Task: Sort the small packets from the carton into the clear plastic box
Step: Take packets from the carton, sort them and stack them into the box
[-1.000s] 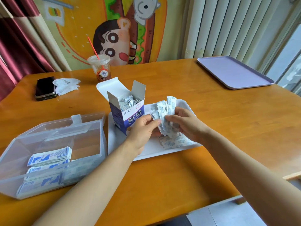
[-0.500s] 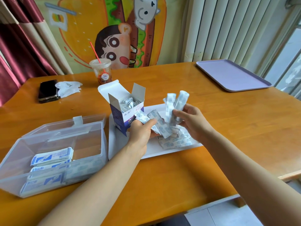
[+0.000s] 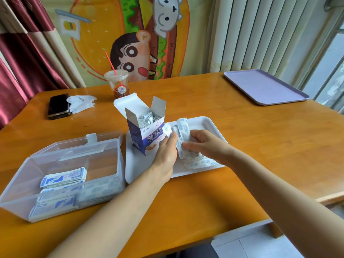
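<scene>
**Left hand and right hand grip one bunch of packets**

Both bare forearms come in from the near edge and meet above a shallow white rectangular plastic tray. The left hand pinches the top of one small white, blue-printed paper packet under its thumb. The right hand's curled fingers clasp the rest of the bunch, which fans upward between the two hands. Under the right hand, loose packets of the same kind lie flat on the tray.

At the near left, a clear rectangular plastic box sits on the orange-brown wooden surface. Its hinged clear lid is folded back behind it. The left part of the box holds stacked flat white sachets with blue print. A paler stack lies at the front right, blurred through the wall.

On the tray's left end, just beyond the left hand, stands an upright blue-and-white cardboard carton. Its flaps are open and more small packets are heaped inside, close to its mouth.

Farther back on the left lie a black slab phone and, touching it, a crumpled white tissue. Behind the carton is a clear plastic cup with a red straw. At the far right rests a lilac rectangular tray. A cartoon mural and a dark red curtain stand behind the surface.
</scene>
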Available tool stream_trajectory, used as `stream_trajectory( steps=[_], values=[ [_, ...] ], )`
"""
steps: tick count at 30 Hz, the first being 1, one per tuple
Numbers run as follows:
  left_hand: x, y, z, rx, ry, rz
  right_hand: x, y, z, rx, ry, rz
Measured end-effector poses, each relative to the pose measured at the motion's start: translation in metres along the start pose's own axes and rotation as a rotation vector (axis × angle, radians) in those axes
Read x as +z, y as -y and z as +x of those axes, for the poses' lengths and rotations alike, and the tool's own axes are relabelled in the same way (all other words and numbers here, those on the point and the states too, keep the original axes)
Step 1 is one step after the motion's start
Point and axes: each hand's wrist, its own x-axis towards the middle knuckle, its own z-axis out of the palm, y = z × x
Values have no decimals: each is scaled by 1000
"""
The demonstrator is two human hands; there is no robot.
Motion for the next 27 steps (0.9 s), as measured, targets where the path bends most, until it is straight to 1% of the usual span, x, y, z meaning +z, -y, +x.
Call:
stream_trajectory(
  steps=[2, 4, 6, 8, 10, 12, 15, 18, 21, 24, 27],
  values=[
    [-2, -1, -5, -6, -1, 18, 2, 5, -1, -17, 16, 4],
    [-8, -7, -12, 28, -26, 105, 2, 13, -2, -48, -30, -48],
    [-18, -12, -15, 110, -46, 251, 1, 17, 0, -131, -126, -207],
    [-30, -14, -19, 197, -51, 329, 0, 21, 2, -239, -180, -467],
    [-41, -12, -21, 253, -60, 433, 5, 22, 2, -309, -159, -658],
    [-50, -10, -25, 298, -60, 579, 15, 23, 2, -338, -99, -740],
    [-58, -9, -35, 317, -53, 787, 37, 23, 1, -358, -46, -764],
    [-66, -7, -42, 290, -35, 850, 48, 25, 2, -361, 4, -733],
    [-71, -5, -43, 301, -33, 877, 42, 26, -1, -308, 14, -678],
    [-74, -3, -42, 338, -38, 958, 32, 22, -4, -219, -6, -718],
    [-73, -3, -42, 368, -35, 1069, 31, 19, -6, -173, -7, -743]
  ],
)
